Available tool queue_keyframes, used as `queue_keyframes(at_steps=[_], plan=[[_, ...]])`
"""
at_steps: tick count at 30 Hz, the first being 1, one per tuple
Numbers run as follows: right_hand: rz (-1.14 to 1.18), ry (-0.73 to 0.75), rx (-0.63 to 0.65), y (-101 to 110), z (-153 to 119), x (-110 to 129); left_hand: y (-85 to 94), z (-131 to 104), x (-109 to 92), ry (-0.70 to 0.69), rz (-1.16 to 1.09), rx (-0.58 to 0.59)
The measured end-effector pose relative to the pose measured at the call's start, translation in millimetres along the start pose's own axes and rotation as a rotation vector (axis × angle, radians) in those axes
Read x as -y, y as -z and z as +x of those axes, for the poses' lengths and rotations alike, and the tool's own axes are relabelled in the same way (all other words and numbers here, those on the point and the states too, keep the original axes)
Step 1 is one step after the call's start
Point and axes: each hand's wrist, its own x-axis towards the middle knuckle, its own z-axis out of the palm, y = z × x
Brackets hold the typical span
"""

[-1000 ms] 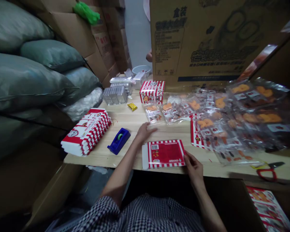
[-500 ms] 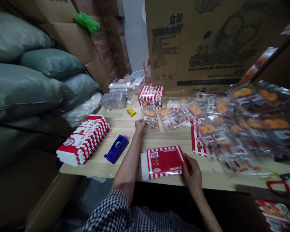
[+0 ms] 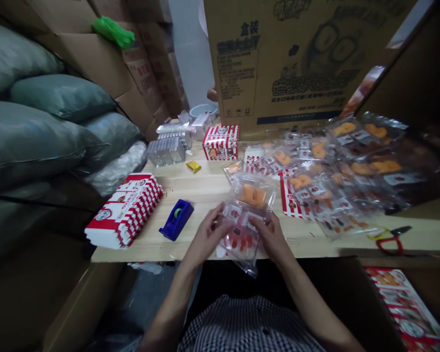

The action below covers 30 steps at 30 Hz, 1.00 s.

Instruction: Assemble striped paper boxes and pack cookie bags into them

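Observation:
A clear plastic pack [image 3: 254,195] with orange pieces, small white packets and reddish items is held over the table's front edge. My left hand [image 3: 209,234] grips its left side, fingers closed on the plastic. On the right side, my right hand [image 3: 273,237] pinches the same pack. Under it, little of the red-and-white carton shows. More clear packs [image 3: 319,195] are heaped to the right, partly over a red-and-white striped card [image 3: 290,199]. A small yellow packet [image 3: 193,166] lies beyond my hands, near a standing striped box [image 3: 221,143].
Left on the table [image 3: 135,254] are stacked striped cartons [image 3: 126,210] and a blue tape dispenser [image 3: 176,220]. Clear trays [image 3: 166,151] stand behind them. Scissors [image 3: 389,244] lie at the right edge. A large cardboard box [image 3: 278,63] rises behind; a person's hand [image 3: 212,93] shows beside it.
My left hand has come back toward me with a clear pack, and my right hand has moved from the flat carton onto that pack. The view has shifted. The other person's hand is now mostly hidden.

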Motion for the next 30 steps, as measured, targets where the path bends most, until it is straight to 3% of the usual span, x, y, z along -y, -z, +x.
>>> queue_keyframes(at_steps=[3, 5, 7, 9, 11, 13, 15, 18, 22, 25, 30], plan=[[0.082, -0.030, -0.062, -16.3, -8.9, -1.9, -5.5, -33.8, -14.7, -0.223, 0.414, 0.143], [0.126, -0.064, 0.002, -24.0, -16.0, -1.3, -4.1, -45.4, -14.3, -0.335, 0.604, 0.167], [0.099, -0.100, 0.206, -24.5, -20.2, 3.1, 2.4, -51.2, -5.2, -0.422, 0.672, 0.026], [-0.024, -0.076, 0.482, -15.0, -17.5, 9.7, 14.9, -57.7, 7.2, -0.434, 0.638, -0.197], [-0.284, 0.080, 0.654, 2.6, -6.1, 12.8, 31.4, -69.6, 16.9, -0.302, 0.531, -0.471], [-0.729, 0.268, 0.685, 21.5, 11.2, 6.5, 46.9, -86.1, 22.0, -0.058, 0.388, -0.714], [-1.120, 0.331, 0.777, 35.2, 29.7, -11.0, 56.0, -103.5, 26.3, 0.174, 0.227, -0.827], [-1.435, 0.331, 0.904, 42.4, 51.2, -47.7, 51.6, -122.2, 40.3, 0.378, -0.057, -0.795], [-1.473, 0.335, 0.944, 43.9, 63.5, -80.2, 30.4, -127.4, 71.4, 0.507, -0.371, -0.726], [-1.440, 0.369, 0.949, 47.5, 63.8, -83.4, 27.7, -123.0, 88.8, 0.584, -0.499, -0.657], [-1.399, 0.390, 0.980, 51.9, 58.2, -79.7, 49.8, -111.8, 96.1, 0.719, -0.579, -0.442]])
